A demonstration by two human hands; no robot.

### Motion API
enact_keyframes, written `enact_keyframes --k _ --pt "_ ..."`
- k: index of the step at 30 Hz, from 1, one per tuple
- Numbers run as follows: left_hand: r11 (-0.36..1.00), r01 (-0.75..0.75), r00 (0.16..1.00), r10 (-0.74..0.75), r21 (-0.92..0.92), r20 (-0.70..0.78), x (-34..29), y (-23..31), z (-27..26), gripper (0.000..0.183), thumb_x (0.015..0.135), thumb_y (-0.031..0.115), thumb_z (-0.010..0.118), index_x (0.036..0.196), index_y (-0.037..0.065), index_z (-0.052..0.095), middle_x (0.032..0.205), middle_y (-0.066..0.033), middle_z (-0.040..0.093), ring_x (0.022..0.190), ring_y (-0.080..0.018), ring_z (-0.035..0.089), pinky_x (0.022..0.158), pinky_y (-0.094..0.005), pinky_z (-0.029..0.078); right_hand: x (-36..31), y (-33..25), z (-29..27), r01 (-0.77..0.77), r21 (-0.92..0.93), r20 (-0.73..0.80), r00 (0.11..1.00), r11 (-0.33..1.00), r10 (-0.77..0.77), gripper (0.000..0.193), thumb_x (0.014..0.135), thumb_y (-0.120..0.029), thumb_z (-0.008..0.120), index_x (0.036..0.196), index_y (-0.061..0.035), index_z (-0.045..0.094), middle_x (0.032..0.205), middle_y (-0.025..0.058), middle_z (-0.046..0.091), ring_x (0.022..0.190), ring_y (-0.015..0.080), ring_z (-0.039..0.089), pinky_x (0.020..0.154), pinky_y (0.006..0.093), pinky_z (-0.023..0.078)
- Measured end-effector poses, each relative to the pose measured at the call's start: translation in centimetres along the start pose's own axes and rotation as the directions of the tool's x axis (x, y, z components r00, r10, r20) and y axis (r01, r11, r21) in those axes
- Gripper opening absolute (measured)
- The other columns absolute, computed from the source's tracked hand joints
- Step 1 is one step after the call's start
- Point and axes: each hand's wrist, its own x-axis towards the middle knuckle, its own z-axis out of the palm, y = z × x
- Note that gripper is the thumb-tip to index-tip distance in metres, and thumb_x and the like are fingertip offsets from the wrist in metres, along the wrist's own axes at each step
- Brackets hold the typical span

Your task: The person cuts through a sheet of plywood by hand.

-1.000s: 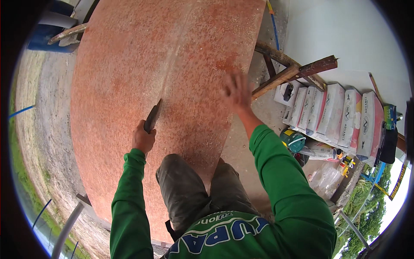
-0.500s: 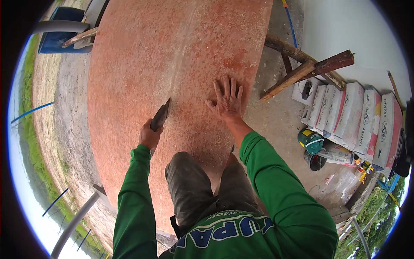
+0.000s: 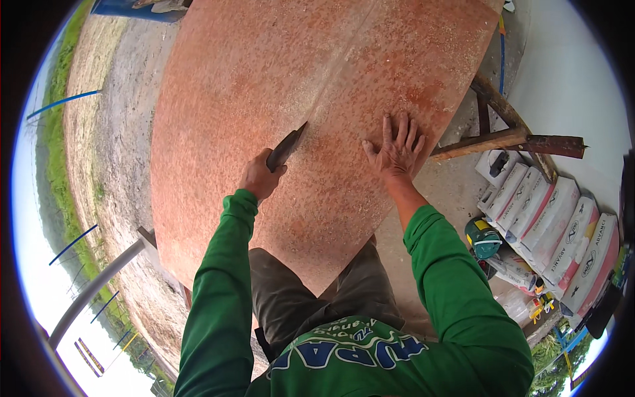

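Note:
A large reddish-brown board (image 3: pixel 264 86) with a speckled, dusty surface lies in front of me. A pale line (image 3: pixel 338 71) runs lengthwise along it. My left hand (image 3: pixel 262 176) is closed around a dark, flat tool with a pointed tip (image 3: pixel 287 147). The tip meets the near end of the pale line, and the handle is hidden in my fist, so its exact kind cannot be made out. My right hand (image 3: pixel 395 149) lies flat on the board near its right edge, fingers spread, holding nothing.
A wooden trestle (image 3: pixel 509 135) juts out beyond the board's right edge. Stacked paper sacks (image 3: pixel 539 212) stand by the white wall, with a green container (image 3: pixel 483 238) beside them. At left are a grey pipe (image 3: pixel 99 281) and rough ground; a blue container (image 3: pixel 139 9) sits far left.
The view has turned, so the board now slants toward the upper right. My left hand with the dark tool sits farther forward along the line. My right hand stays flat on the board.

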Motion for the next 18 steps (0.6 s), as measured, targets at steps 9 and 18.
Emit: enact_keyframes --k 9,18 --pt "0.986 0.062 0.995 -0.050 -0.155 0.084 -0.9 -0.7 0.5 0.034 0.076 0.020 0.063 0.105 0.003 0.054 0.078 -0.0183 0.061 0.072 -0.0307 0.060 0.067 -0.0392 0.046 2.6 -1.2 -1.3 0.003 -0.057 -0.017 1.000 0.998 -0.004 0.073 0.080 -0.060 0.042 0.140 -0.0248 0.020 0.145 0.0117 0.011 0.132 0.0352 0.009 0.102 0.0583 0.009" --pt "0.991 -0.004 1.000 0.007 -0.137 0.024 -0.5 0.2 1.0 0.035 0.078 0.020 0.062 0.107 0.004 0.053 0.075 -0.0202 0.060 0.068 -0.0311 0.061 0.063 -0.0393 0.046 10.5 -9.0 -5.3 0.062 -0.073 -0.089 0.994 0.995 -0.068 0.077 0.077 -0.064 0.044 0.140 -0.0301 0.016 0.147 0.0063 0.007 0.132 0.0358 0.008 0.102 0.0576 0.010"
